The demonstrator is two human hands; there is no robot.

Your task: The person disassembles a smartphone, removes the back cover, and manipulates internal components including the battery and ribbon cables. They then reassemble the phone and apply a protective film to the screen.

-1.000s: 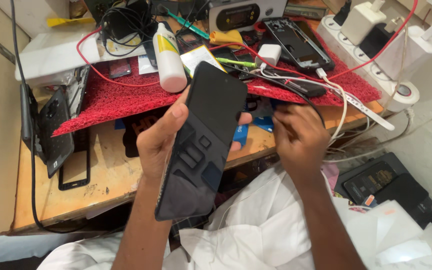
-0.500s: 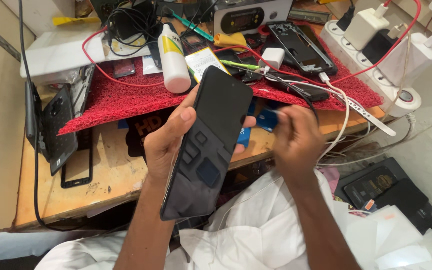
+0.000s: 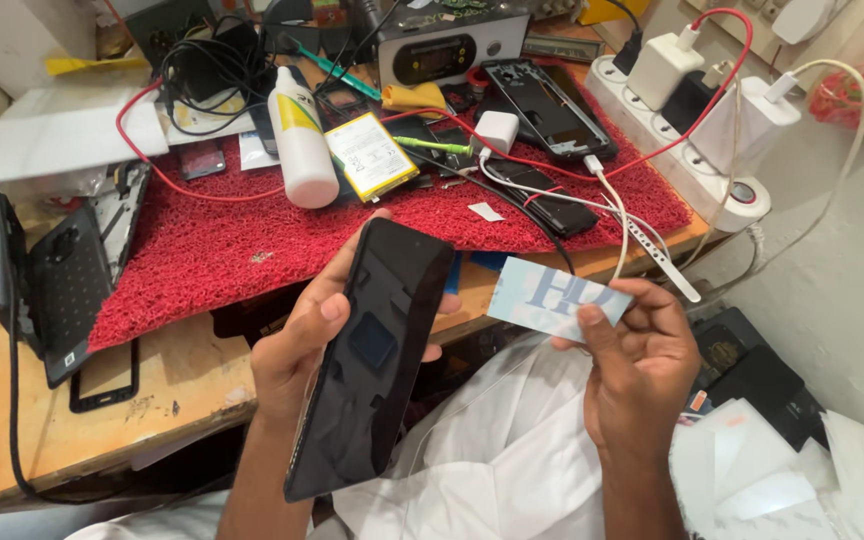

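The black smartphone [image 3: 372, 355] stands tilted over the lap, gripped along its edges by the left hand [image 3: 297, 345] — best held steady while the right hand [image 3: 637, 365] pinches the pale-blue card [image 3: 552, 297] by one end, before the red mat [image 3: 252, 240].

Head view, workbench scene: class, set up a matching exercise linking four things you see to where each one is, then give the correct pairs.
Things:
1. black phone
2. pale blue card
3. white bottle
4. white charger plug

Places:
A. standing upright on the red mat
B. plugged into the white power strip
C. held in the left hand
D. pinched in the right hand

Pairs: 1-C, 2-D, 3-A, 4-B
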